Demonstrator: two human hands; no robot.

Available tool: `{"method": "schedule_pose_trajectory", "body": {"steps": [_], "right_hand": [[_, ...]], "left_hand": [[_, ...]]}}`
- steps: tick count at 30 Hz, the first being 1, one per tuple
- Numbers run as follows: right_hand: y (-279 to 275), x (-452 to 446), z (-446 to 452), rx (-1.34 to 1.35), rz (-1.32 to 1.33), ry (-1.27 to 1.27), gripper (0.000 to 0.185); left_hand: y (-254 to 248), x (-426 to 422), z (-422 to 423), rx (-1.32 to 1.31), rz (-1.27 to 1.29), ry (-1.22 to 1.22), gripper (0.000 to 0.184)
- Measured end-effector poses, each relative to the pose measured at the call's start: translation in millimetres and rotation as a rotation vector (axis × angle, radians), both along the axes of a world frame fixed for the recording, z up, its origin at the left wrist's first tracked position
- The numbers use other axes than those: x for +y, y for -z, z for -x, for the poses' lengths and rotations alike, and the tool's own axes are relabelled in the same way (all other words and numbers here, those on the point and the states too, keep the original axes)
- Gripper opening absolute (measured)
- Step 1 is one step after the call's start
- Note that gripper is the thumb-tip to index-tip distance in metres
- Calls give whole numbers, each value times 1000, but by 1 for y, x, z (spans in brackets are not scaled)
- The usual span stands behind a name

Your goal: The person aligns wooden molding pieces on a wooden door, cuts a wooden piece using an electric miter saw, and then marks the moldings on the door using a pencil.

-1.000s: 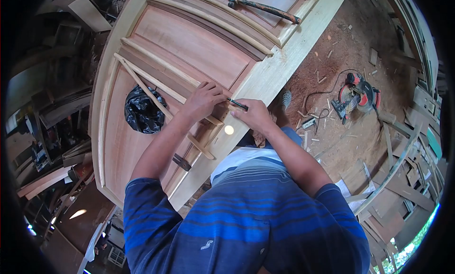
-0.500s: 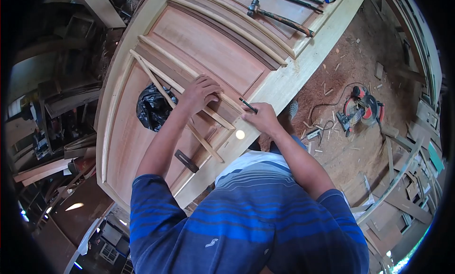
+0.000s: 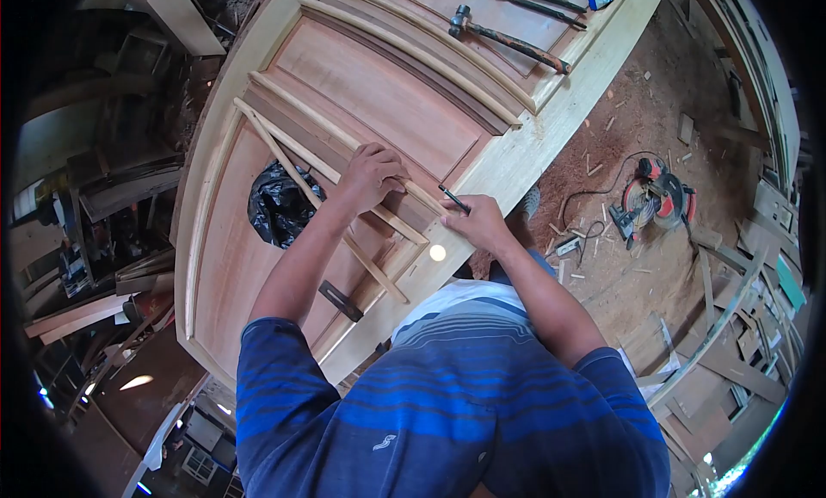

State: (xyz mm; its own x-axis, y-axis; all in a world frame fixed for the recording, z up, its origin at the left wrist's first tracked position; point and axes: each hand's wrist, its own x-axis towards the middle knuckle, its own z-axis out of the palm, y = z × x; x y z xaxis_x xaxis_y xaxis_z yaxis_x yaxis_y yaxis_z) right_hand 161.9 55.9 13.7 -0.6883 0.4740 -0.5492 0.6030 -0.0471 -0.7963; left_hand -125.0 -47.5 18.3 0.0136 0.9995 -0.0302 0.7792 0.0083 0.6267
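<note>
My left hand (image 3: 372, 178) is closed over a long thin wood strip (image 3: 310, 112) that lies across the panelled wooden door (image 3: 344, 85). My right hand (image 3: 478, 221) holds a dark pencil (image 3: 453, 198) between its fingers, its upper end sticking out, and touches the strip's near end at the door's pale edge board. A second strip (image 3: 297, 148) lies below the first, and a loose strip (image 3: 284, 162) crosses it at an angle. Beside them is a black plastic bag (image 3: 280, 205). Nearer my body lies a dark narrow block (image 3: 341, 301).
A hammer (image 3: 508, 40) and dark pliers-like tools (image 3: 538, 6) lie on the door's far part. To the right, a red circular saw (image 3: 654, 192) with its cord rests on the dusty ground among wood scraps. Stacked timber (image 3: 740, 352) stands at the right.
The view shifted, so the door appears further right and lower. The pencil in my right hand changed its angle, and my right hand moved slightly along the strip's end.
</note>
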Motion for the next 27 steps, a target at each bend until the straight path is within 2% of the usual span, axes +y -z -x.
{"method": "schedule_pose_trajectory", "body": {"steps": [13,22,27], "right_hand": [[-1,2,3,2,-14,-10,43],[4,-6,4,19,-88,-8,42],[4,-8,4,20,-89,13,40]], "left_hand": [[3,5,1,-44,8,62,25],[4,11,13,-241,119,94,29],[4,13,12,-205,113,122,28]]}}
